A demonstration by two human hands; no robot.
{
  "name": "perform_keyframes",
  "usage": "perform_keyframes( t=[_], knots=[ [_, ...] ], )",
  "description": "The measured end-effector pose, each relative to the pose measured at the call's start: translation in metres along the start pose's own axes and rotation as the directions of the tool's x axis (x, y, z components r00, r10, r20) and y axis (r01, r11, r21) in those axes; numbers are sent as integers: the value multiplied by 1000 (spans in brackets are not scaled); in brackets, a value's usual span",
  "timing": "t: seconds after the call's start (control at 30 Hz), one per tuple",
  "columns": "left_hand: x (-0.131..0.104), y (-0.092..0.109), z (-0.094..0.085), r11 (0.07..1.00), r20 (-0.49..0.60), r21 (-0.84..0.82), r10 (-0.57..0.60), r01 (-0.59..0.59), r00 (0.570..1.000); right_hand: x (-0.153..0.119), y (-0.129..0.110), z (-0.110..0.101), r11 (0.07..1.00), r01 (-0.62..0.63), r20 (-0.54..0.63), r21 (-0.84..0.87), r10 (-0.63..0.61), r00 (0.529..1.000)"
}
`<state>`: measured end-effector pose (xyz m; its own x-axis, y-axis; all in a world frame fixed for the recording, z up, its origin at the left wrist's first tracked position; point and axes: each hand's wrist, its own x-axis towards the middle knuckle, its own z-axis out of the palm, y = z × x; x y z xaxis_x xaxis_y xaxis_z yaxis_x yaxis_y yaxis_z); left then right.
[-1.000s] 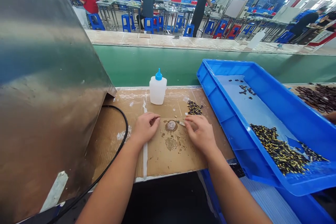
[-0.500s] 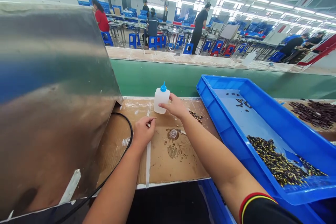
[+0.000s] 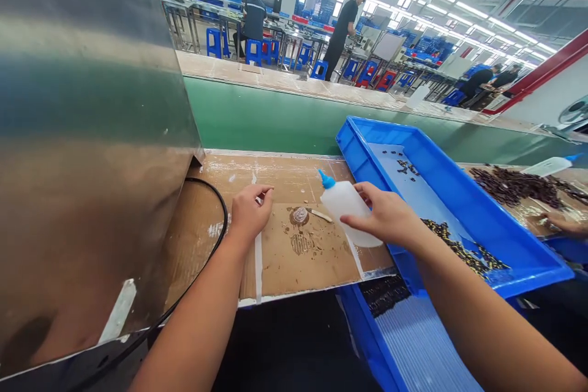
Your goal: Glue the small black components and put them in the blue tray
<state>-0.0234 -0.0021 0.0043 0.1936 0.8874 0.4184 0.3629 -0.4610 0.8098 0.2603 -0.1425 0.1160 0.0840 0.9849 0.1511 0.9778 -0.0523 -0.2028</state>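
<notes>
My right hand (image 3: 390,214) grips a white squeeze bottle (image 3: 345,203) with a blue nozzle. The bottle is tilted, its nozzle pointing up and left, above the right part of the cardboard-covered bench (image 3: 280,269). My left hand (image 3: 250,211) is closed in a pinch over the bench's left part; whatever sits between its fingertips is too small to make out. Between the hands, a small round clear lump (image 3: 301,215) lies on a wet brown stain, with a pale stick (image 3: 321,215) beside it.
A blue tray (image 3: 463,187) with black-and-yellow parts stands at the right; a lower blue tray (image 3: 367,324) holds dark parts. Beyond are a dark pile (image 3: 509,187), another bottle (image 3: 549,166) and another person's hand (image 3: 567,220). A metal housing (image 3: 96,135) and black cable (image 3: 225,214) flank the left.
My right hand has brought the bottle from the back of the bench toward me and right, tipping it from upright. My left hand stays pinched. The view has turned right.
</notes>
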Motion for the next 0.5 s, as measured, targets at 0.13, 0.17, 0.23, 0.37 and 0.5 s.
perform_keyframes(
  t=[0.13, 0.17, 0.23, 0.37, 0.5],
  knots=[
    [0, 0, 0, 1000, 4, -9, 4, -4, 1000, -18, -3, 10, 980, 36, 180, -198, 0, 984],
    [1, 0, -1, 1000, 3, -8, 7, -7, 1000, -20, -4, 11, 973, 47, 203, -227, 0, 979],
    [1, 0, -1, 1000, -4, -6, 13, -13, 1000, -23, -4, 13, 961, 69, 233, -268, -5, 972],
    [1, 0, -2, 1000, -8, -5, 17, -17, 1000, -26, -5, 15, 950, 112, 277, -290, -28, 960],
    [1, 1, -1, 1000, -6, 5, 14, -14, 1000, -25, -7, 18, 943, 126, 282, -307, -36, 959]
  ],
)
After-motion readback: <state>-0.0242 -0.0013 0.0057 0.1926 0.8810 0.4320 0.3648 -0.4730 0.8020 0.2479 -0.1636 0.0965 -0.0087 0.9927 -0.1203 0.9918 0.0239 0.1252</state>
